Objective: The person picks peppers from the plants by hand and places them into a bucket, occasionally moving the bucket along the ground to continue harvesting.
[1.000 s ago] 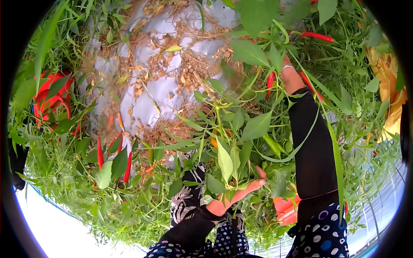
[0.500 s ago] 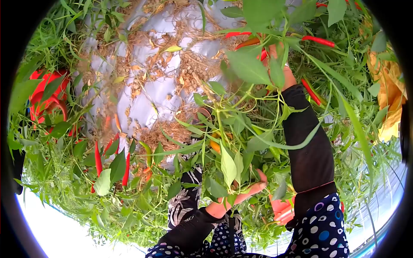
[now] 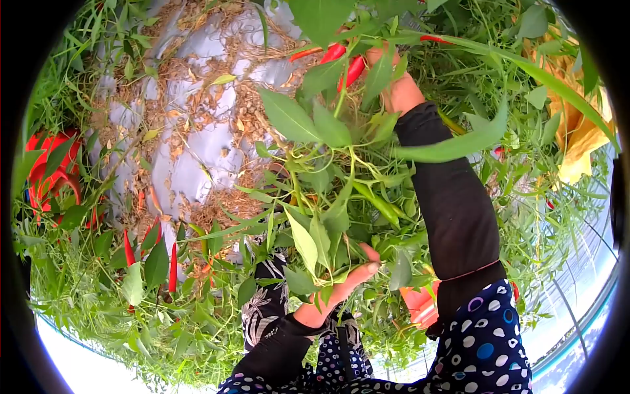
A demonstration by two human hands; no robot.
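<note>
1. Left of the grey ground sheet (image 3: 176,172): a red container (image 3: 41,180).
2. Along its near edge: hanging red peppers (image 3: 172,268).
3. Right of its near edge: the left hand (image 3: 341,289), curled among leaves; whether it grips anything, I cannot tell.
4. Beside its far right: plump red peppers (image 3: 352,73), next to the right hand (image 3: 399,88), whose leaf-hidden grip I cannot tell.

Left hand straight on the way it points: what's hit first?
Likely the broad green leaf just beyond the left hand, up and to the right; depth is unclear, so it might pass in front or behind.
</note>
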